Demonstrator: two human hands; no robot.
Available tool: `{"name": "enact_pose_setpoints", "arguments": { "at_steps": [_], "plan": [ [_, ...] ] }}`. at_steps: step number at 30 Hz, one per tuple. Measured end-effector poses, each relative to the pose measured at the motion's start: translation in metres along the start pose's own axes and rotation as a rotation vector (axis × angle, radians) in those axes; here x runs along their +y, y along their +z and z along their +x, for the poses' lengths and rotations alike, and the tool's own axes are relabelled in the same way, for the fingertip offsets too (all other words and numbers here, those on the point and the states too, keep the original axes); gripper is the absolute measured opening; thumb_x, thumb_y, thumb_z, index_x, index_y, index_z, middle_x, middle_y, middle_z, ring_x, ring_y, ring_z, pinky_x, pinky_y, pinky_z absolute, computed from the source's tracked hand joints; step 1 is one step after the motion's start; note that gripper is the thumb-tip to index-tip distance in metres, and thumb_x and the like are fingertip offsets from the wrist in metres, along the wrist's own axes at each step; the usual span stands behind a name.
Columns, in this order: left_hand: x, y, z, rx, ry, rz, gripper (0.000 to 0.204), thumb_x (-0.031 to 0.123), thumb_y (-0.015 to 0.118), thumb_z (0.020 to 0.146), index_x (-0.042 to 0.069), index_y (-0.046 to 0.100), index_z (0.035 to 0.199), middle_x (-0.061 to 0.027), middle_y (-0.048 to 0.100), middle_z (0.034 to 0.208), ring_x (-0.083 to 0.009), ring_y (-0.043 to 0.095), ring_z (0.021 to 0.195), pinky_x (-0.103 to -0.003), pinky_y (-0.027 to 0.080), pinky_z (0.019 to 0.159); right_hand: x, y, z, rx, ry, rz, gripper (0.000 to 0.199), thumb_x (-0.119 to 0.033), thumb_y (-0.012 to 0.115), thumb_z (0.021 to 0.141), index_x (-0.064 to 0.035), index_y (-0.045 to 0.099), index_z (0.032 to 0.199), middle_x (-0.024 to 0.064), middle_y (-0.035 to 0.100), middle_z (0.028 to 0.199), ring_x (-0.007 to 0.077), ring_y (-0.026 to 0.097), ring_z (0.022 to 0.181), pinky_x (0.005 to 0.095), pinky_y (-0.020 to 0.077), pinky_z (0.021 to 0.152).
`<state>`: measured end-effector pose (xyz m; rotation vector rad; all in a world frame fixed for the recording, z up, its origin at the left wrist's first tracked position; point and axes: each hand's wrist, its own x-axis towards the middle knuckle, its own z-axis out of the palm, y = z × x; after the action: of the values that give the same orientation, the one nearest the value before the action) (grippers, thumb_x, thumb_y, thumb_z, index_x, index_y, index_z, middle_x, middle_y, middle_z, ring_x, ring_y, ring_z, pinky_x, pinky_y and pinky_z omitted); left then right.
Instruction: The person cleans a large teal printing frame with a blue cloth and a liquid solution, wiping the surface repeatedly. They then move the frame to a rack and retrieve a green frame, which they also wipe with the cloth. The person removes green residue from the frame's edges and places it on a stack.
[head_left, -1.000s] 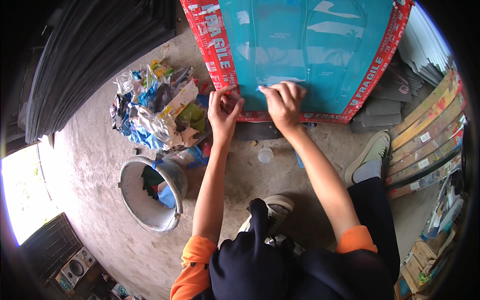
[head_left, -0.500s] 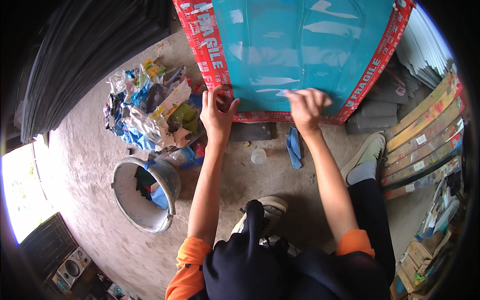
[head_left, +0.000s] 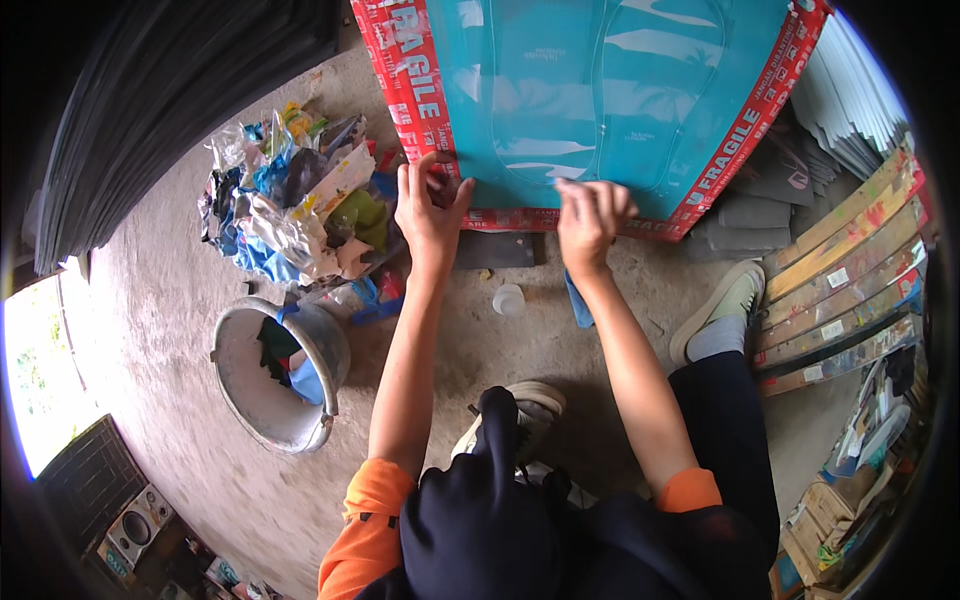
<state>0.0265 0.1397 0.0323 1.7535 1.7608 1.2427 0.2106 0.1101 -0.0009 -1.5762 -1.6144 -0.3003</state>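
A glossy teal panel (head_left: 550, 95) with long insole-shaped outlines stands in front of me, edged with red tape (head_left: 413, 95) that bears white lettering. At its lower left corner, my left hand (head_left: 430, 215) grips the taped edge, fingers curled and thumb on the near side. My right hand (head_left: 592, 220) is over the panel's lower edge with its fingers bent together in a pinch. Whatever the fingertips hold, if anything, is too small to make out. Behind the right wrist a blue cloth strip (head_left: 579, 302) lies on the floor, partly hidden.
Crumpled plastic and paper scraps (head_left: 300, 200) lie left of the panel, above a grey bucket (head_left: 232, 375) with cloths inside. A small translucent cup (head_left: 509, 300) sits near my shoe. Dark sheets (head_left: 180, 110) are stacked at upper left; paint-stained wooden slats (head_left: 840, 270) stand at right.
My right hand has moved a little left along the panel's lower edge, fingers still bent. My left hand keeps its hold at the corner. The whole view has shifted slightly.
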Motion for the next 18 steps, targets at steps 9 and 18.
{"name": "enact_pose_setpoints", "arguments": {
  "at_steps": [9, 18],
  "plan": [
    [0.001, -0.003, 0.001, -0.022, -0.018, 0.008, 0.049, 0.01, 0.079, 0.064, 0.009, 0.053, 0.105, -0.0034, 0.048, 0.08, -0.0139, 0.05, 0.061, -0.029, 0.045, 0.056, -0.015, 0.008, 0.014, 0.143, 0.12, -0.01, 0.016, -0.007, 0.074, 0.07, -0.0179, 0.064, 0.077, -0.0041, 0.058, 0.074, 0.0168, 0.049, 0.076, 0.0328, 0.0292, 0.074],
    [0.0, -0.005, 0.003, -0.031, 0.033, 0.025, 0.049, 0.007, 0.078, 0.063, 0.008, 0.052, 0.105, -0.005, 0.047, 0.081, -0.0167, 0.051, 0.061, -0.031, 0.046, 0.055, -0.007, 0.002, 0.015, 0.19, 0.119, -0.044, 0.019, -0.007, 0.073, 0.07, -0.0212, 0.065, 0.079, -0.0056, 0.056, 0.073, 0.0178, 0.049, 0.08, 0.0351, 0.0308, 0.073]
  ]
}}
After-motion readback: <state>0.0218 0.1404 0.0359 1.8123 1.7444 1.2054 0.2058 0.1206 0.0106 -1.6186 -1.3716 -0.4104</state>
